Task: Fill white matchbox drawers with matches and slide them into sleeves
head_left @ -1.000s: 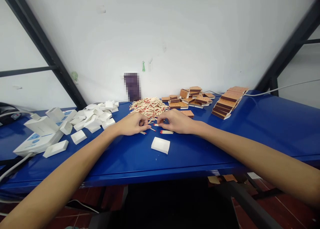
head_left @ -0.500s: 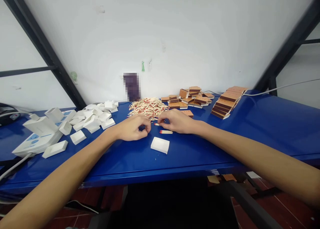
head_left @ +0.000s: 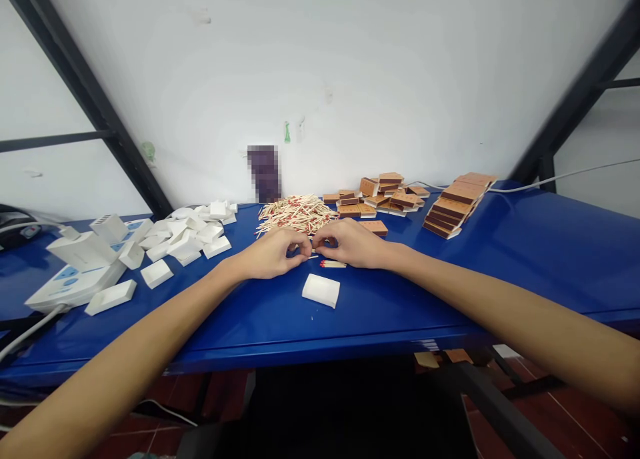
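My left hand pinches a matchstick, its fingertips close to those of my right hand. My right hand is closed in a pinch too, around matches mostly hidden by the fingers. Below it lies a small row of red-tipped matches on the blue table. Nearer the front edge sits a white matchbox tray. A large heap of loose matches spreads just behind both hands.
White trays are piled at the left beside a power strip and white boxes. Brown matchbox sleeves form a heap behind my right hand, with a leaning stack farther right. A pixelated dark object stands against the wall.
My left hand has moved right, to the fingertips of my right hand. A matchstick now shows at its fingertips. The red tips under my right hand are no longer visible.
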Demonstrator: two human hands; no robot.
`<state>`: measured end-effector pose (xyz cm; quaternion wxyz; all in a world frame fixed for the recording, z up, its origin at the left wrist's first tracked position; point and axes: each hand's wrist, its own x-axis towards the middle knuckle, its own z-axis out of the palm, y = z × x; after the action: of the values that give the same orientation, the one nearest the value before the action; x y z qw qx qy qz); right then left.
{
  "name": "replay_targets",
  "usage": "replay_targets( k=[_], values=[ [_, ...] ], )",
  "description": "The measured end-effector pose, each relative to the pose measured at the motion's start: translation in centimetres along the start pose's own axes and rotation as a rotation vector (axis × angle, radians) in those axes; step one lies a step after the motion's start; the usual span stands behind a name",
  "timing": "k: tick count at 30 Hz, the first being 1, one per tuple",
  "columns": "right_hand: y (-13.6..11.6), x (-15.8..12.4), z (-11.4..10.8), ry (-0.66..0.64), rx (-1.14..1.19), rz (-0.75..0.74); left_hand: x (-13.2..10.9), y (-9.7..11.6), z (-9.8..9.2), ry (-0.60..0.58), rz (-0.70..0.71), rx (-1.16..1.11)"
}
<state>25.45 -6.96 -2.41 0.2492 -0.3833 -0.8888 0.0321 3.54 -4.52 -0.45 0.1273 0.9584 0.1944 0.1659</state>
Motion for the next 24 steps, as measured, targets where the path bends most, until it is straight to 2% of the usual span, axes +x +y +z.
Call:
replay_targets(
  k=[4, 8, 10, 14, 18, 20, 24],
  values=[
    [-0.3, 0.0, 0.0, -0.001, 0.013, 0.001, 0.4, -0.2, 0.8, 0.106, 0.0, 0.056],
    [-0.5, -0.1, -0.1, 0.0, 0.032, -0.021, 0.3, -0.3, -0.4, 0.19, -0.019, 0.065],
    [-0.5, -0.1, -0.2, -0.014, 0.036, -0.019, -0.2, -0.8, -1.7, 0.153, -0.046, 0.04],
    [-0.2, -0.1, -0.3, -0.029, 0.046, -0.01, -1.6, -2.6, -4.0, -0.038, -0.171, -0.018],
    [0.4, -0.4, -0.5, -0.024, 0.033, -0.012, -2.4, -3.5, -4.8, -0.235, -0.259, -0.079],
    [0.7, -0.6, -0.7, -0.021, 0.021, -0.009, -2.4, -3.1, -4.7, -0.264, -0.275, -0.09],
    [0.9, -0.7, -0.9, -0.027, 0.003, -0.003, -1.7, -1.5, -3.7, -0.211, -0.237, -0.085]
  ],
)
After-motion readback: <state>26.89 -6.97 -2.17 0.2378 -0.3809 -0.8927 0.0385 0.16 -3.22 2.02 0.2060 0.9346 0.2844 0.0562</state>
